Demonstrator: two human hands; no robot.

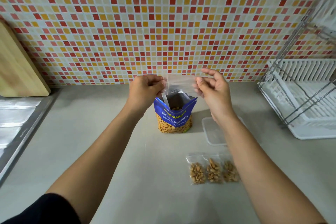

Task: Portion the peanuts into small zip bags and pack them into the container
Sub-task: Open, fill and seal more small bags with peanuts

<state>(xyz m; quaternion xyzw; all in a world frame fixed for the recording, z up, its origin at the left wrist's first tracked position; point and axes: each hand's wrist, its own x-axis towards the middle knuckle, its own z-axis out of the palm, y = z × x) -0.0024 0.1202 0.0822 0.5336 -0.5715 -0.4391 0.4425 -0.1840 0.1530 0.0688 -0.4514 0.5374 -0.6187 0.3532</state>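
Grey counter [109, 142] below; left hand [145, 88] and right hand [212, 90] pinch a clear, empty zip bag [181, 83].

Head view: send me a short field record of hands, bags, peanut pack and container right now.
left hand: pinches the left edge of the empty zip bag
right hand: pinches its right edge
empty zip bag: clear, held above the peanut pack
peanut pack: blue, upright on the counter, top open
filled bags: three, side by side on the counter
container: clear, right of the pack, partly hidden; no bags seen inside
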